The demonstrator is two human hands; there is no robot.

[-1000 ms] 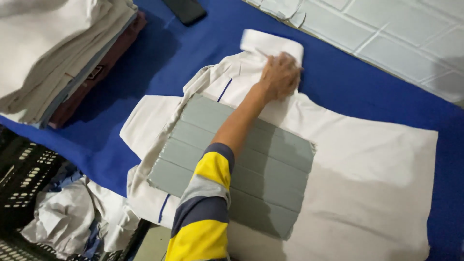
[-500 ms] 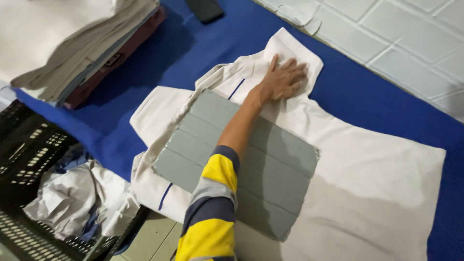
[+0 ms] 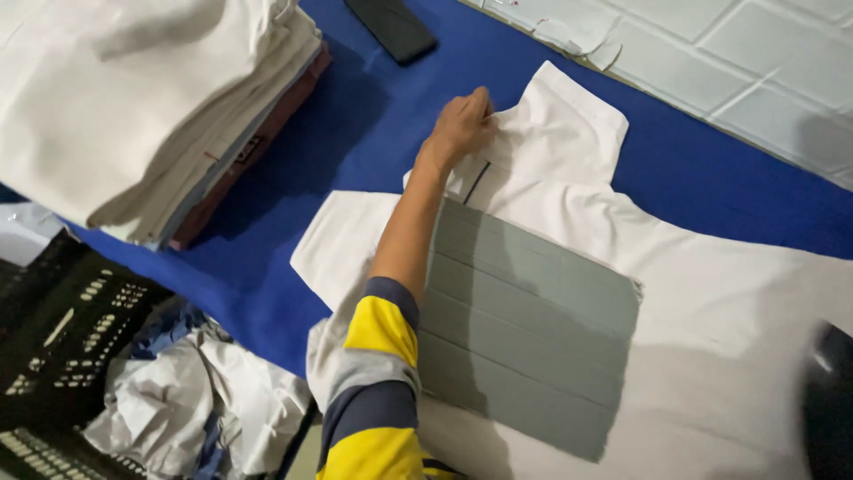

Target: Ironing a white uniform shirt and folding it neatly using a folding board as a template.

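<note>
Left hand (image 3: 462,124), flat on the collar a moment ago, now pinching white shirt (image 3: 711,293) sleeve edge beside grey folding board (image 3: 533,338); right hand unseen.

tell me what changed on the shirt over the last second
The left hand went from pressing flat on the white shirt near the collar to gripping the fabric beside the sleeve, which now lies spread out. The grey folding board stays on the shirt, and the stack of folded garments is unmoved.

Blue-covered table (image 3: 355,151); white tiled wall (image 3: 746,71).
</note>
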